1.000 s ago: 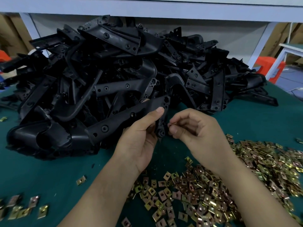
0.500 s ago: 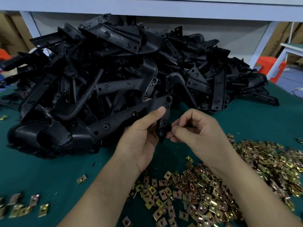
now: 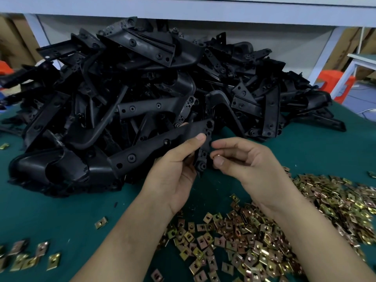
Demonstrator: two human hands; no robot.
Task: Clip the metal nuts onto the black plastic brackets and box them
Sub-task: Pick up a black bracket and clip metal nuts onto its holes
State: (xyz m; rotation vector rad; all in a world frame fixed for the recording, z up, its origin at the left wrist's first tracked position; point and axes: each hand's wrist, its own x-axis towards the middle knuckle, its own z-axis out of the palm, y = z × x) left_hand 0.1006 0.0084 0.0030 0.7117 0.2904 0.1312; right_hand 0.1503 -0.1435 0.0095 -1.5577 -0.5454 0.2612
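A bracket (image 3: 154,148) is gripped in the left hand (image 3: 173,176). The right hand (image 3: 250,165), fingers curled, has been drawn just off the bracket's end; whether a nut is pinched cannot be told. Clipping is judged unfinished.

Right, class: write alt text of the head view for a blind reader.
A left hand holds a black plastic bracket; the right hand pinches a metal nut beside it, above loose nuts on a green table.

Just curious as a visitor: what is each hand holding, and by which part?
Left hand grips a black bracket near its wide end, thumb on top. Right hand pinches what looks like a metal nut at its fingertips.
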